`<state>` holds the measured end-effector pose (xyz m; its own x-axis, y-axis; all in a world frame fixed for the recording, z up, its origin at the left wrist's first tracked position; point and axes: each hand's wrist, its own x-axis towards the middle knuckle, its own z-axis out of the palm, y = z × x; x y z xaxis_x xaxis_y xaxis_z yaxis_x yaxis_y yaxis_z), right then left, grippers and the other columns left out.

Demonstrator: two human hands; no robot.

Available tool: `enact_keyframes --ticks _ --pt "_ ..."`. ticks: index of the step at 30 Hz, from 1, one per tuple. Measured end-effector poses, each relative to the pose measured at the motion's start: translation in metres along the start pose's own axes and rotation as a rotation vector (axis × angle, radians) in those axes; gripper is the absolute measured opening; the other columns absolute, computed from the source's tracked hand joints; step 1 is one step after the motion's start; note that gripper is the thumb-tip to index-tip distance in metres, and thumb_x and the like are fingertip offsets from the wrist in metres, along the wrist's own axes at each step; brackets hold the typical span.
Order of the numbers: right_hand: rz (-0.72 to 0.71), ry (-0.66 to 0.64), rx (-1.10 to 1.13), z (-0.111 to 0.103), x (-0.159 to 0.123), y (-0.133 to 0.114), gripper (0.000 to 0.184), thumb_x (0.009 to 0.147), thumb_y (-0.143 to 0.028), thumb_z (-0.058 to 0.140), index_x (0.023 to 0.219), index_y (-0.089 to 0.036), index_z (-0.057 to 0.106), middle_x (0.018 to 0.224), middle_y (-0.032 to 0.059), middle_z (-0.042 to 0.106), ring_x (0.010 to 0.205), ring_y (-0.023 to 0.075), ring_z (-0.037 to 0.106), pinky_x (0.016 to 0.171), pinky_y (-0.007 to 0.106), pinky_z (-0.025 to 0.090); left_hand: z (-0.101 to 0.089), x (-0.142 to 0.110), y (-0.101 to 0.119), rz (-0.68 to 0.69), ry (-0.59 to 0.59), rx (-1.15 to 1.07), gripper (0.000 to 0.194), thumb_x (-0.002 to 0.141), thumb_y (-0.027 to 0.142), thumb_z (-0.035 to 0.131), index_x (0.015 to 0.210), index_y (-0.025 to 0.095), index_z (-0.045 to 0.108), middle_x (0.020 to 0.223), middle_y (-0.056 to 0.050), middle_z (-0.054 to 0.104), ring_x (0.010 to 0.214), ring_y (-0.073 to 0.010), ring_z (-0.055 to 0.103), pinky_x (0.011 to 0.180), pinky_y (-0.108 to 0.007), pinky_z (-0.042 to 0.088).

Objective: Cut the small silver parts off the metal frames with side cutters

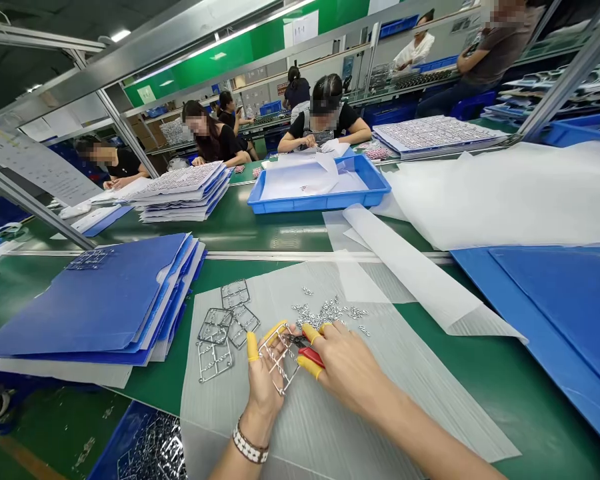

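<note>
My left hand [263, 393], with a beaded bracelet and yellow finger cots, grips a silver metal fret [279, 358]. My right hand [343, 360], also wearing yellow finger cots, holds red-handled side cutters [310, 357], their jaws at the fret's edge. Several similar frets [215, 343] lie to the left of my hands on a grey translucent plastic sheet [300, 427]. A scattered pile of small cut metal pieces [325, 311] lies just beyond my fingers on the same sheet.
Stacked blue folders [100, 307] lie left of the sheet, and a blue board [555, 313] lies to its right. A blue bin of metal frets [150, 450] sits at the lower left. Beyond stand a blue tray [320, 190] and co-workers [325, 120] at the green bench.
</note>
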<state>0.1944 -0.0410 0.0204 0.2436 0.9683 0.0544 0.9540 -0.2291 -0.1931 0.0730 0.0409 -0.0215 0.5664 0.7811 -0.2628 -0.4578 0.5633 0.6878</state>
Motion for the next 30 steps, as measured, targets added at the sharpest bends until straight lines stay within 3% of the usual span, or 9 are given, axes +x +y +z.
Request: enact_keyframes --ticks 11,16,30 --pt "0.003 -0.025 -0.024 -0.0012 0.0068 -0.0018 0.033 0.084 -0.046 0.052 0.103 -0.020 0.060 0.086 0.0091 0.061 0.085 0.0267 0.055 0.065 0.033 0.036 -0.0035 0.0053 -0.0055 -0.002 0.019 0.023 0.064 0.082 0.062 0.039 0.101 0.009 0.069 0.105 -0.017 0.068 0.108 -0.0282 0.058 0.101 -0.039 0.037" --pt "-0.004 -0.028 0.000 -0.0056 0.0071 -0.0012 0.033 0.084 -0.047 0.052 0.102 -0.020 0.060 0.086 0.0093 0.061 0.084 0.0269 0.056 0.064 0.033 0.038 -0.0047 0.0054 -0.0063 0.063 0.020 0.075 0.059 0.082 0.060 0.042 0.101 0.012 0.069 0.106 -0.014 0.068 0.107 -0.0270 0.058 0.100 -0.038 0.037" --pt "-0.001 -0.029 0.021 -0.0094 0.0070 -0.0019 0.034 0.087 -0.047 0.048 0.102 -0.020 0.060 0.086 0.0095 0.062 0.083 0.0253 0.056 0.064 0.032 0.037 -0.0050 0.0045 -0.0061 0.080 0.040 0.130 0.060 0.082 0.062 0.039 0.100 0.013 0.069 0.105 -0.013 0.068 0.105 -0.0254 0.059 0.098 -0.036 0.038"
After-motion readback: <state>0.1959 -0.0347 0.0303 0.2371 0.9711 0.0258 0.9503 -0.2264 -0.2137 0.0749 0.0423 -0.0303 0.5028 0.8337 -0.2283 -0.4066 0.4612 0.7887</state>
